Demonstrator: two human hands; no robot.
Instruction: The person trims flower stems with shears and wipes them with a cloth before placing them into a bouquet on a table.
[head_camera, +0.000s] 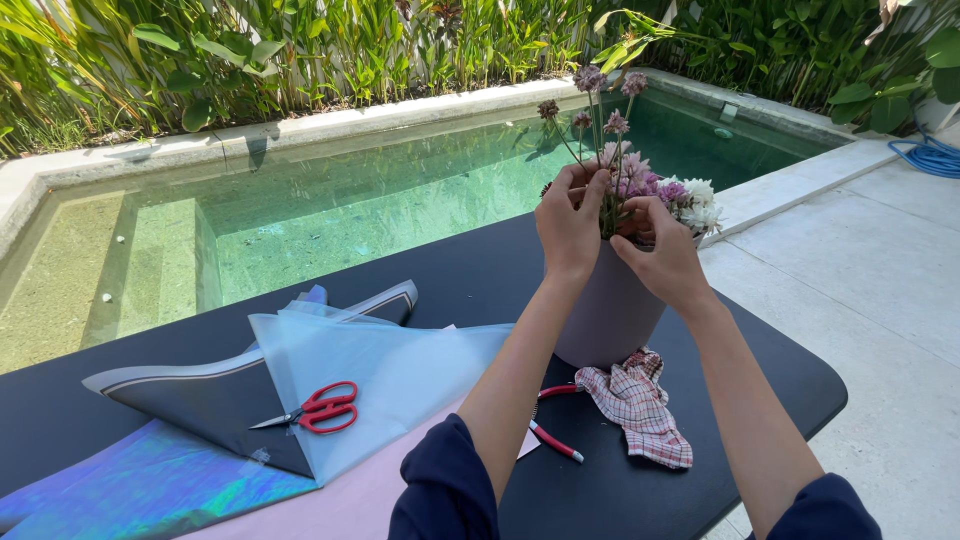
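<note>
A pale lilac vase (605, 315) stands on the black table (480, 270) and holds a bunch of pink, purple and white flowers (655, 185). My left hand (567, 220) is at the vase's mouth, its fingers closed around the tall thin flower stems (595, 125). My right hand (665, 255) rests on the rim at the right, fingers pinching among the lower stems and blooms. Both arms reach forward in dark blue sleeves.
Red-handled scissors (318, 408) lie on translucent wrapping sheets (390, 370), over grey, iridescent and pink sheets. Red-handled pruners (550, 440) and a checked cloth (640, 405) lie beside the vase. A green pool (330, 210) lies beyond the table, with plants behind and a blue hose (925, 155) at right.
</note>
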